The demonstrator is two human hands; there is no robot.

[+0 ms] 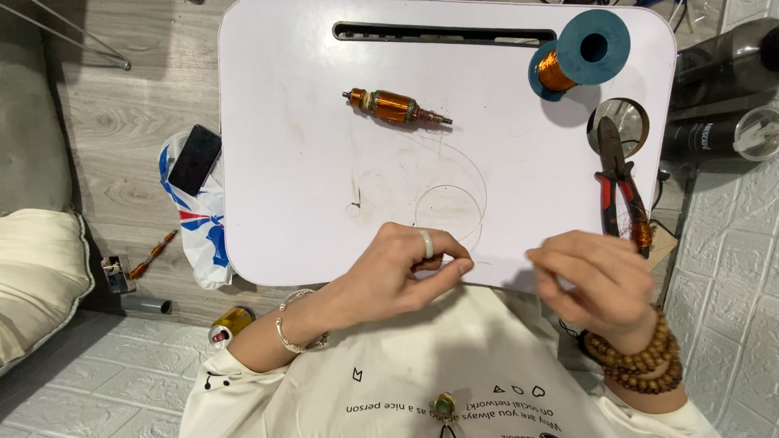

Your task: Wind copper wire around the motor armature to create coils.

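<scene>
Both hands are pinching a thin wire (466, 212), left hand (406, 272) and right hand (596, 280) closed on its ends (loops lying on the white table (292, 178)), seemingly straightening it before winding the armature (397, 107).

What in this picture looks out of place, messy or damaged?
On the white table, thin wire lies in loose curls in front of the left hand and right hand, trailing from the wound armature. Dark scuffs mark the tabletop. On the floor, a can lies on its side.
</scene>
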